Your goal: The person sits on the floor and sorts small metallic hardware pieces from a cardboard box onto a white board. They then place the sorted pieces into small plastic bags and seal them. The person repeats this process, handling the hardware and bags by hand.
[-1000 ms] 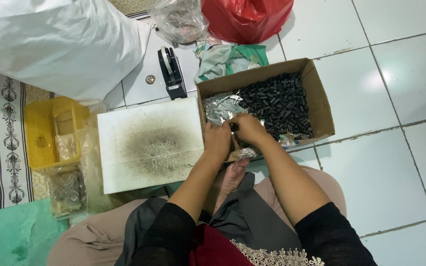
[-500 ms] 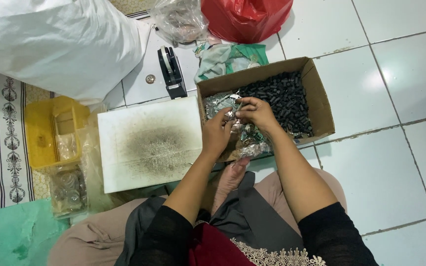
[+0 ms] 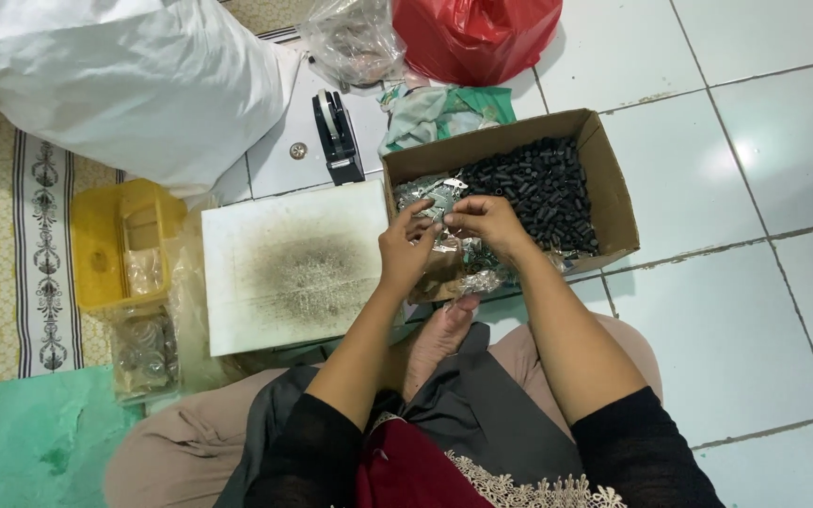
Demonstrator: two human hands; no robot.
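- Both hands sit a touch lower than half a second ago, down off the box's silver pile to its near-left corner; nothing else has shifted.
- Left hand (image 3: 408, 252): fingers curled, tips pinched toward the right hand. Looks like a small silver piece between the two hands, but too small to tell which one holds it.
- Right hand (image 3: 484, 221): fingers bunched narrow, tips meeting the left hand's over the box's left half.
- Cardboard box (image 3: 613, 193) lies open on the tiled floor (image 3: 755, 282), in front of the person's knees.
- Black tubes (image 3: 538, 188) fill the box's right and far part; shiny silver scraps (image 3: 425, 193) heap against its left wall.
- Crumpled clear plastic bag (image 3: 477, 277) hangs over the box's near edge, just under the hands.
- White board (image 3: 294, 268), sooty grey in the middle, lies flat, touching the box's left side.
- Black tape dispenser (image 3: 336, 136) stands just past the board's far edge.
- Yellow plastic tub (image 3: 110, 245) sits left of the board, with clear bags in and below it.
- Big white sack (image 3: 115, 80) at far left, clear bag (image 3: 355, 42) and red bag (image 3: 477, 33) along the far side.
- Green-and-white cloth (image 3: 439, 113) bunched behind the box's far-left corner.
- Patterned mat (image 3: 11, 254) runs down the left edge of the floor.
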